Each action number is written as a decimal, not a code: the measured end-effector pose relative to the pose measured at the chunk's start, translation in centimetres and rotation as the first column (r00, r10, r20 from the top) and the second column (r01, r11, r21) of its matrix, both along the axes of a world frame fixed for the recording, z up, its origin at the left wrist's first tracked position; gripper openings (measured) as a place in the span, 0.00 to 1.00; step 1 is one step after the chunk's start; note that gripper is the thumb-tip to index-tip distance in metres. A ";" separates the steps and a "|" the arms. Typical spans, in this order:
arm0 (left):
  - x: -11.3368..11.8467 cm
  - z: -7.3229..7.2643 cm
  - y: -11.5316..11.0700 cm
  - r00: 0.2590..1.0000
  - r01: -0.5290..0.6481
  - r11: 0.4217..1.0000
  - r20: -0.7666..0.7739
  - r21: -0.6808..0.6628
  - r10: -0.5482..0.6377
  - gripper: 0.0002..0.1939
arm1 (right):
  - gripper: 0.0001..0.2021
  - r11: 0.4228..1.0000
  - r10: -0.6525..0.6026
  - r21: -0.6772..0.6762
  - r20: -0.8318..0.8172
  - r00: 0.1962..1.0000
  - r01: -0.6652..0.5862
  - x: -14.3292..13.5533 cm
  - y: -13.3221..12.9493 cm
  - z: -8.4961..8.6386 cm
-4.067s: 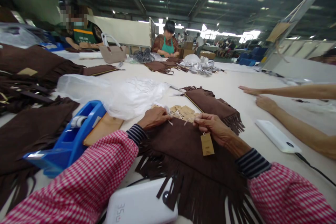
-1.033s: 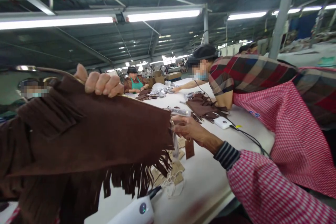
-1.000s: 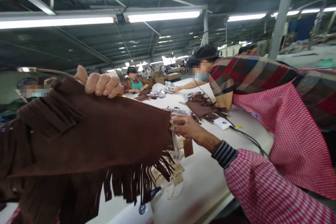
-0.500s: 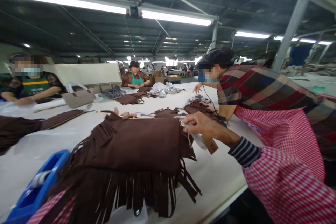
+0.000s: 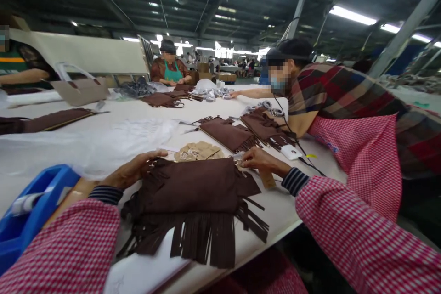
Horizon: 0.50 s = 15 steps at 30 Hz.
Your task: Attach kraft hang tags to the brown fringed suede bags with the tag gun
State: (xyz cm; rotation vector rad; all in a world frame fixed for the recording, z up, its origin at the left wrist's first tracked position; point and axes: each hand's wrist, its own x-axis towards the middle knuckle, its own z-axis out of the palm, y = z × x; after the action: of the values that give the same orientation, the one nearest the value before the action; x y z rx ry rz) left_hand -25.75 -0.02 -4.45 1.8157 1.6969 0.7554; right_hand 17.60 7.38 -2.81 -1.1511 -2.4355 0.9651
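A dark brown fringed bag [image 5: 193, 183] hangs upright in front of me over the near table edge, its strips dangling below. My left hand [image 5: 138, 167] grips its upper left corner, with the fingers partly behind it. At the upper right corner, my right hand [image 5: 260, 160] pinches the bag by its metal ring. A tan hang tag [image 5: 267, 178] dangles just below the right hand. Behind the bag's top edge lies a pile of tan tags with white strings [image 5: 200, 150].
More brown fringed bags [image 5: 227, 132] lie beyond. A blue bin [image 5: 41, 211] stands at the left, near clear plastic [image 5: 113, 142]. A co-worker in plaid [image 5: 344, 96] leans over the table at the right. A beige handbag [image 5: 81, 89] stands at the back left.
The bag has been lowered and turned, showing the tan tags behind it. My left hand has come into fuller view at its left corner. The plaid-shirted co-worker's arm now stretches further across the table.
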 end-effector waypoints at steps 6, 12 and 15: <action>-0.8 -0.8 2.3 0.987 -0.081 0.994 -0.146 -0.071 0.070 0.23 | 0.14 0.998 -0.036 0.045 0.044 0.998 0.033 0.3 0.0 0.1; 6.6 3.5 1.6 0.852 0.055 0.989 -0.523 0.136 0.025 0.19 | 0.09 0.974 -0.137 0.209 0.255 0.957 0.084 -0.7 -1.5 2.4; 12.1 5.3 0.7 0.773 0.178 0.962 -0.634 0.207 -0.007 0.16 | 0.07 0.946 -0.196 0.317 0.387 0.901 0.070 -1.4 -2.4 3.7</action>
State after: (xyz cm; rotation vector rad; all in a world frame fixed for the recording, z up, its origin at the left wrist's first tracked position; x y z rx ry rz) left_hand -13.66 0.70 0.89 2.5238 1.9459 0.3358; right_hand 16.21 4.99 0.91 -1.5074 -2.6488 0.3126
